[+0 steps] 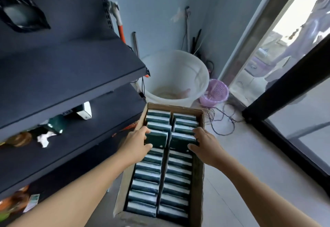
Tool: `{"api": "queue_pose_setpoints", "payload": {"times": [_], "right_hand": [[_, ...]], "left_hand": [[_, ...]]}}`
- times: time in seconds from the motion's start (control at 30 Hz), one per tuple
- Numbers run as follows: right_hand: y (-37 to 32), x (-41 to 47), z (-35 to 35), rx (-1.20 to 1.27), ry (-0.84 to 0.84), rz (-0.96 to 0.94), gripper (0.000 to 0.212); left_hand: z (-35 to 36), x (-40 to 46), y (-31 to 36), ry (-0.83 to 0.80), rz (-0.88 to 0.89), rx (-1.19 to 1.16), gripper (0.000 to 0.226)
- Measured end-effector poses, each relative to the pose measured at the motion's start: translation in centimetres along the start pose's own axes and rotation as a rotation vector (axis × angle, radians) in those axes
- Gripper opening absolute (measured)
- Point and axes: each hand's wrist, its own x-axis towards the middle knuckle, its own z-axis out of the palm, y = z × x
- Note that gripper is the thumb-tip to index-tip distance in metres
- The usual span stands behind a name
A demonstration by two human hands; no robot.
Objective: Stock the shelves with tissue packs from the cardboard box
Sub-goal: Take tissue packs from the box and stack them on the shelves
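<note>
White bucket (175,76) beside purple basket (215,92), loose cables (223,119) on floor.

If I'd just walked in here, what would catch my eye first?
Probably the cardboard box on the floor in the middle, packed with two rows of dark green tissue packs. The left hand and right hand each grip a raised pack partway along its row. Dark shelves fill the left side, and a big white bucket stands just beyond the box.
</note>
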Motion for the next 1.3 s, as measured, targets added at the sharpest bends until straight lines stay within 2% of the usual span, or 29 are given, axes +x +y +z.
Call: {"api": "queue_pose_setpoints", "payload": {"times": [0.23, 0.43, 0.57, 0.63, 0.77, 0.93, 1.13, 1.3], "right_hand": [[3.7, 6.5, 5.8, 0.005, -0.032, 0.053, 0.055], [5.5, 10.3, 10.4, -0.132, 0.074, 0.048, 0.053], [6.1, 11.5, 12.5, -0.238, 0.181, 0.062, 0.049], [6.4, 12.1, 13.2, -0.284, 0.223, 0.068, 0.047], [6.8, 12.7, 14.1, -0.323, 0.281, 0.062, 0.035], [6.8, 12.4, 13.5, -0.279, 0.252, 0.037, 0.03], [4.8, 9.6, 8.4, -0.074, 0.209, -0.009, 0.031], [1.0, 7.0, 2.3, -0.011, 0.174, -0.098, 0.038]], "left_hand": [[6.0, 7.6, -2.5, -0.002, 0.093, 0.235, 0.05], [9.3, 12.7, -5.3, 0.031, 0.173, 0.444, 0.059], [11.1, 14.0, -7.2, 0.13, 0.238, 0.523, 0.067], [11.8, 14.6, -7.6, 0.157, 0.266, 0.528, 0.064], [12.4, 15.7, -7.9, 0.237, 0.295, 0.504, 0.046], [11.3, 14.5, -7.2, 0.191, 0.308, 0.43, 0.024], [6.7, 11.1, -5.6, 0.149, 0.154, 0.141, 0.02], [0.6, 7.0, -4.6, 0.143, 0.057, -0.137, 0.02]]}}
